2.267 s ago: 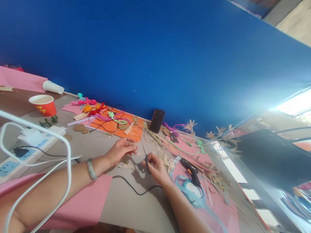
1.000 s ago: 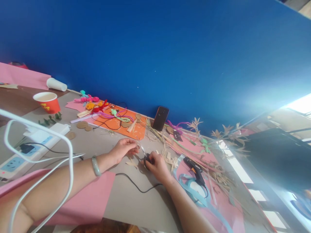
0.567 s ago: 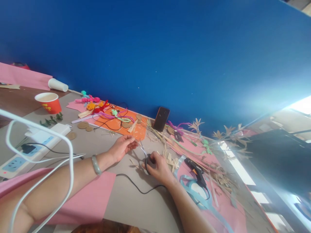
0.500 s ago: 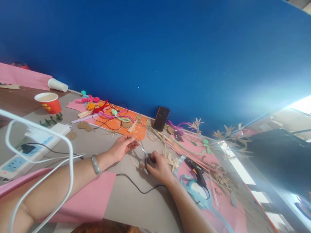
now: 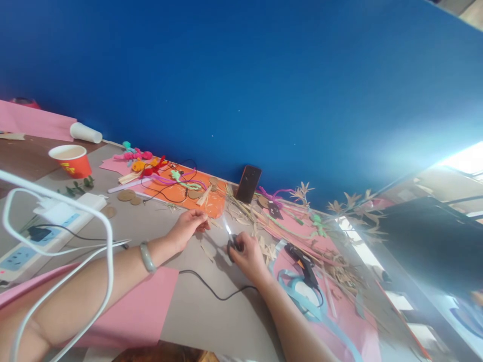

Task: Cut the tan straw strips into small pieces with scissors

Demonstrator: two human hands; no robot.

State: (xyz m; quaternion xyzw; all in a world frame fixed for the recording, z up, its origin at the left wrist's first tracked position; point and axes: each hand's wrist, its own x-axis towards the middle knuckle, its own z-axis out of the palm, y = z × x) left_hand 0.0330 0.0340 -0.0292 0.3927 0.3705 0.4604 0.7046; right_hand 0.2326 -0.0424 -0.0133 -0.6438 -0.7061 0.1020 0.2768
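My right hand is closed round the dark handles of a pair of scissors, whose bright blades point up and away over the table. To its left, my left hand is pinched, thumb against fingers. Whatever sits in that pinch is too small to make out. A gap separates the blades from my left fingertips. Below the hands, a pale dry leaf scrap lies on the grey tabletop. Beyond my left hand is an orange sheet with leaf bits on it.
White cables loop in front of my left arm, near a power strip. A red paper cup stands at the left. A phone leans on the blue wall. A glue gun and blue ribbon lie right.
The scissors have drawn slightly away from my left fingertips, and their blades now point more upright. My left hand's fingers have curled in closer. The whole view has shifted slightly.
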